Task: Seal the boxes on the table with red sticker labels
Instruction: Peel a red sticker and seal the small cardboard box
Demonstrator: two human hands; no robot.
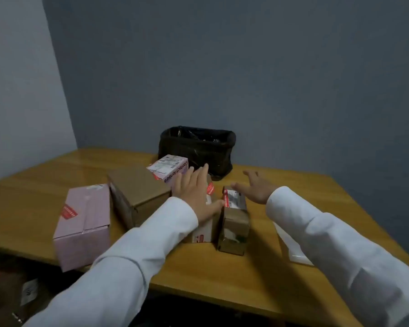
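"Contact lenses" reads clearly along the side of the pink-and-white carton (pixel 172 169) at the back, a red label at its corner. The pink box (pixel 83 223) on the left carries a red sticker (pixel 68 211) on its lid, print too small to read. The plain brown box (pixel 137 194) beside it shows no writing. Left hand (pixel 195 193) lies flat, fingers spread, palm down on a low box (pixel 204 228), thumb tip against the small brown box (pixel 234 220) next to it. A red label (pixel 210 188) peeks out by the fingers; another red strip (pixel 226 197) runs along the small box's top, text blurred. Right hand (pixel 254 187) hovers open just past that box, holding nothing. White backing sheet (pixel 291 244) lies on the wooden surface (pixel 222 279) under the right sleeve. Black-lined bin (pixel 196 149) stands behind.
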